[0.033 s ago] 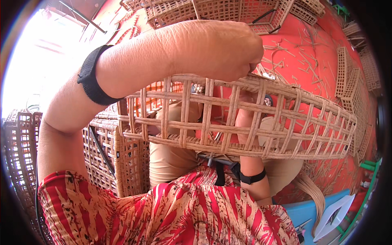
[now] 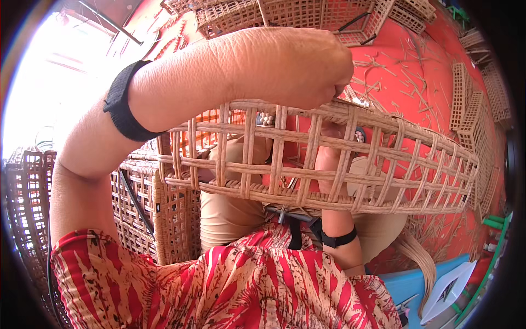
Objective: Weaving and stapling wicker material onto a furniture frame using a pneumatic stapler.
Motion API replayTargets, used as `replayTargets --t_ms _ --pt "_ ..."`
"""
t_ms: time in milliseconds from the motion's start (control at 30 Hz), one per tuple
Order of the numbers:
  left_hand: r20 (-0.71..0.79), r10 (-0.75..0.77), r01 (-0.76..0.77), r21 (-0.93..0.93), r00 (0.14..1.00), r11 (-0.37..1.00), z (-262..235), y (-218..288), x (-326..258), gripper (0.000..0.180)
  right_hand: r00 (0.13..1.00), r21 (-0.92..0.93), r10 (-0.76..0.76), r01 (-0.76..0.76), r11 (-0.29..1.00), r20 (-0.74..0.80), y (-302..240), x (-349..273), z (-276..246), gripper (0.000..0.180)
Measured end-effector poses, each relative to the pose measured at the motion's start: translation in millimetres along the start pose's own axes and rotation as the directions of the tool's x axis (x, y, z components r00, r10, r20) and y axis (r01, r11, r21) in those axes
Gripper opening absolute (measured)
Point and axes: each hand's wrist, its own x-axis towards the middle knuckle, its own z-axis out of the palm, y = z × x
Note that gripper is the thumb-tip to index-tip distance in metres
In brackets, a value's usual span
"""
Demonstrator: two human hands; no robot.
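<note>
A long open-weave rattan basket [image 2: 394, 164] lies across my lap, its rim toward me. My left hand [image 2: 296, 66] is raised over it in a fist that closes on the upper rim near the middle. A black band circles my left wrist [image 2: 129, 104]. My right forearm, also with a black band [image 2: 337, 239], rises from below behind the lattice. My right hand [image 2: 329, 156] shows only in part through the gaps, inside the basket, so its grip is hidden. My red patterned sleeve [image 2: 246, 285] fills the lower edge.
Stacked woven baskets [image 2: 159, 214] stand close at my left, with more [image 2: 27, 219] at the far left. Lattice panels lie at the top [image 2: 307, 16] and the right [image 2: 466, 98] on a red floor [image 2: 405, 71] strewn with cane scraps. Cane strips [image 2: 422, 263] hang beside a blue seat [image 2: 411, 288].
</note>
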Motion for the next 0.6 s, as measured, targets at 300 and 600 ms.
replayTargets --t_ms 300,600 --pt "-0.027 0.016 -0.016 -0.01 0.999 1.0 -0.2 -1.3 0.3 0.016 0.998 0.167 0.01 0.0 0.986 -0.061 -0.3 0.9 7.1 0.018" --pt "0.023 0.009 -0.009 0.02 1.0 1.0 9.7 -8.2 2.5 0.017 0.998 0.169 0.005 0.006 0.986 -0.064 -23.1 -8.3 20.2 0.016"
